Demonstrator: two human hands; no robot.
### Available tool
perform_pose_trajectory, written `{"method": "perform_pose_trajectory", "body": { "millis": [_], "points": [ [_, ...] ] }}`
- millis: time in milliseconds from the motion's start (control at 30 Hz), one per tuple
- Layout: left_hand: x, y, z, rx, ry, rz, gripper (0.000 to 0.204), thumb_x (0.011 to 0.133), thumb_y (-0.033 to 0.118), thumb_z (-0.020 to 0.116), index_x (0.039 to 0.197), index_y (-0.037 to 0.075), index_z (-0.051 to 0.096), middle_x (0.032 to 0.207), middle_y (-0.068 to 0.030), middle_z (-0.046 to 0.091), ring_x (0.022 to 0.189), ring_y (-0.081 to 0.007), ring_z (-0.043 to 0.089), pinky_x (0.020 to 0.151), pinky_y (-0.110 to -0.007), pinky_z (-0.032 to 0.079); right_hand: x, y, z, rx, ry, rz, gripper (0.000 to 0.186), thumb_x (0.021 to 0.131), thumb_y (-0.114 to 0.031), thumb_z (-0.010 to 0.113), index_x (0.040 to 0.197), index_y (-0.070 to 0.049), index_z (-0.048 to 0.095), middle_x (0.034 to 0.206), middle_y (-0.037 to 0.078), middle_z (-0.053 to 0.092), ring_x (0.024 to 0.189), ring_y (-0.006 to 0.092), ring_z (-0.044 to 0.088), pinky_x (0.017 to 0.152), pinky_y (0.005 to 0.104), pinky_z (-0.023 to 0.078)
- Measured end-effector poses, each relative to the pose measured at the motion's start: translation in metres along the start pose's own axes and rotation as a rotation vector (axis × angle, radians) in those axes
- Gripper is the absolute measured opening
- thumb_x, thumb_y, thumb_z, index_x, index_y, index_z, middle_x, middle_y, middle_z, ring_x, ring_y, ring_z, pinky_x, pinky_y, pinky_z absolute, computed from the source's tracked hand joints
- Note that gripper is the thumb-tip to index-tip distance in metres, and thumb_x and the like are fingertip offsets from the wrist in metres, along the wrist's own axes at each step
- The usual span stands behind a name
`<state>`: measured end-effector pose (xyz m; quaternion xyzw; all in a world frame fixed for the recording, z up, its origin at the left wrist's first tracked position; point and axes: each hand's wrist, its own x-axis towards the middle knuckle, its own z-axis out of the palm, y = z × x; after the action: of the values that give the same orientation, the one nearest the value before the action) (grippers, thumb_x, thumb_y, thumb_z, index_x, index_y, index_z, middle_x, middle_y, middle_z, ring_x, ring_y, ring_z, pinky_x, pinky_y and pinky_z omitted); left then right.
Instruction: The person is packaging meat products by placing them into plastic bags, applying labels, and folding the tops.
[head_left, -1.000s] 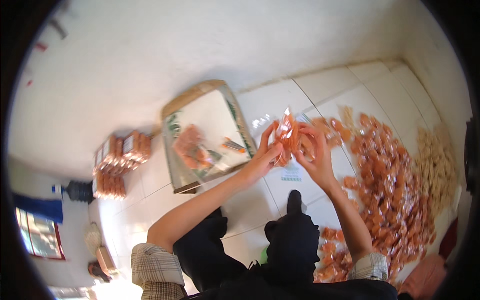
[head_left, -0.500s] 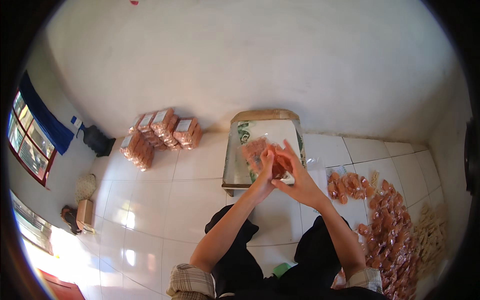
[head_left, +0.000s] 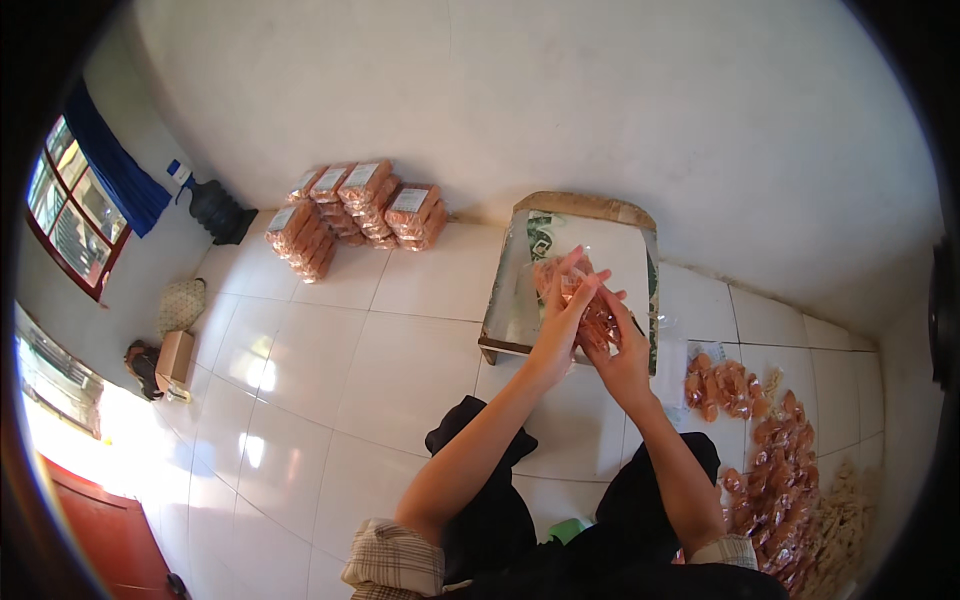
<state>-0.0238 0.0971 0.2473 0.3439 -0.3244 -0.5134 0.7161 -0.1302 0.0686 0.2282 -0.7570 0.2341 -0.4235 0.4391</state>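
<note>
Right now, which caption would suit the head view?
Both hands hold an orange packet at a low table, stacked packs near the wall.

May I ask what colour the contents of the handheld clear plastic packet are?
Reddish-orange; the clear plastic packet shows best in the head view.

Free floor (head_left: pixel 385 372) leftward (pack stacks (head_left: pixel 372 203) beyond)

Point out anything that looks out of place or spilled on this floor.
The loose orange packets sprawl untidily across the floor at right, odd compared with the neat stacks near the wall. I see no obvious spill.
</note>
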Motion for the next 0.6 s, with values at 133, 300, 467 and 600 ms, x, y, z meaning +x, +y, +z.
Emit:
{"method": "perform_pose_trajectory", "body": {
  "millis": [133,300,467,600],
  "points": [
    [0.006,-0.008,-0.005,-0.015,0.037,0.043,0.045,0.091,0.038,0.051,0.127,0.015,0.037,0.117,-0.0089,0.051,0.108,-0.0278,0.055,0.084,-0.038,0.050,0.000,0.009,0.002,-0.006,0.014,-0.031,0.065,0.074,0.005,0.064,0.133,-0.006,0.038,0.120,0.016,0.054,0.109,0.0242,0.055,0.089,0.0314,0.046],
    [0.020,-0.026,-0.004,0.019,0.042,0.046,0.041,0.091,0.034,0.053,0.122,0.010,0.042,0.115,-0.0097,0.048,0.099,-0.0148,0.054,0.077,-0.024,0.046,-0.003,0.023,-0.006,0.096,0.142,-0.005,0.059,0.077,0.005,0.062,0.132,-0.004,0.041,0.117,0.010,0.055,0.102,0.0192,0.058,0.086,0.0291,0.048],
    [0.036,-0.043,-0.044,0.801,0.081,0.298,0.064,0.081,0.031,0.064,0.131,0.003,0.034,0.129,-0.0164,0.034,0.119,-0.0236,0.036,0.097,-0.036,0.033,-0.003,0.030,-0.035,0.307,0.521,0.168,0.049,0.081,0.006,0.059,0.127,-0.001,0.044,0.116,0.010,0.055,0.103,0.0145,0.055,0.082,0.0249,0.049],
    [0.011,-0.110,-0.069,1.586,-0.070,0.218,0.087,0.066,0.019,0.074,0.137,0.004,0.026,0.139,-0.0190,0.024,0.131,-0.0344,0.022,0.105,-0.050,0.021,-0.040,0.080,-0.051,0.622,0.784,0.262,0.041,0.086,-0.008,0.058,0.123,0.004,0.047,0.119,0.009,0.054,0.102,0.0153,0.056,0.085,0.0257,0.048]
  ]
}}
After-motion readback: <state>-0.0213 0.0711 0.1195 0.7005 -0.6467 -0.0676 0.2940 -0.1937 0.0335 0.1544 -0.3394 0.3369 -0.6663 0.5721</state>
